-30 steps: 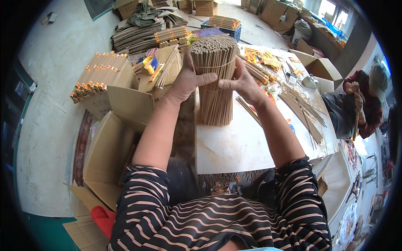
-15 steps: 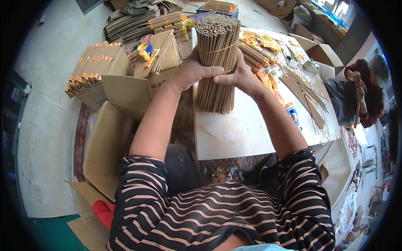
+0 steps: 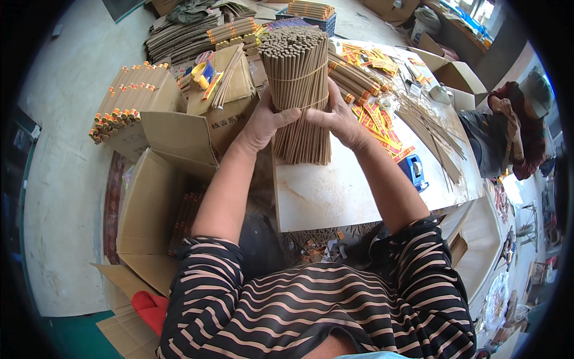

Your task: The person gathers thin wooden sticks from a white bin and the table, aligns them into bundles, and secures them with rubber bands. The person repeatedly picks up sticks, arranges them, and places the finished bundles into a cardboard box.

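Note:
A thick bundle of brown incense sticks [image 3: 302,142] stands on the near left part of the white tabletop [image 3: 335,200], its top leaning a little left. Bands go round it at two heights. My left hand [image 3: 262,125] wraps its left side, thumb across the front. From the right, my right hand [image 3: 342,122] clasps it the same way, with the two thumb tips close together near the lower band. The fingers behind the bundle are hidden.
Wrapped stick bundles [image 3: 353,78], yellow-red labels [image 3: 379,128], loose sticks [image 3: 430,131] and a blue tape dispenser [image 3: 414,172] lie on the table's right. An open carton [image 3: 140,209] stands left, below stacked wrapped bundles [image 3: 128,96]. Another person [image 3: 517,131] sits at far right.
The bundle's top has shifted left and slightly toward me, so it leans more. My hands have moved left with it, and my right hand sits a bit lower on the sticks.

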Demonstrator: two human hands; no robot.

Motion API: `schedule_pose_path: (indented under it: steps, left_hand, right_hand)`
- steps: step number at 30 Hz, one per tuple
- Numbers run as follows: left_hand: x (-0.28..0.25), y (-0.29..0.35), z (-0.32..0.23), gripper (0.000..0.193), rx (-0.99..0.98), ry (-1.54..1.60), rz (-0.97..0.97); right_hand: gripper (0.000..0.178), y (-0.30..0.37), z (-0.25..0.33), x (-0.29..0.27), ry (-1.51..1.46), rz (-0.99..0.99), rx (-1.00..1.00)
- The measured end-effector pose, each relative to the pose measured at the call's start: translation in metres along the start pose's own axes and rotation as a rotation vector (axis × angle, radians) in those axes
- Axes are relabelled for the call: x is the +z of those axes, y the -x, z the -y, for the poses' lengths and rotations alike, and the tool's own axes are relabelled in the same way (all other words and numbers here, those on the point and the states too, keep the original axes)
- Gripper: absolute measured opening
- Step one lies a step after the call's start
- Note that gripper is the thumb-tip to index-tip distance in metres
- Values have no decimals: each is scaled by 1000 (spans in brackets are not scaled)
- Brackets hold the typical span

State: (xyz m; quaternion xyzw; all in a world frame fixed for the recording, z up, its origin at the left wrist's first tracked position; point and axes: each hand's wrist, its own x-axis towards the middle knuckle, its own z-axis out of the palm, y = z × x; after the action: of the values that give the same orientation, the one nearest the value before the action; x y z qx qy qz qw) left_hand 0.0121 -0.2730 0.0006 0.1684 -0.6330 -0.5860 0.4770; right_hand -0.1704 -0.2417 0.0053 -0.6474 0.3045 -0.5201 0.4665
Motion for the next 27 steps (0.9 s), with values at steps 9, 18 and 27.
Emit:
schedule_pose_path:
  steps: [9,18,27]
  left_hand:
    - [25,-2,54,62,-171,338,-552]
    - [53,-20,21,45,-158,609,-484]
    - [71,-11,11,40,-123,657,-494]
  right_hand:
    - [62,9,-43,46,-111,-396,-17]
    - [57,-9,-26,40,-74,-453,-27]
    - [58,-13,-26,29,-85,-355,-56]
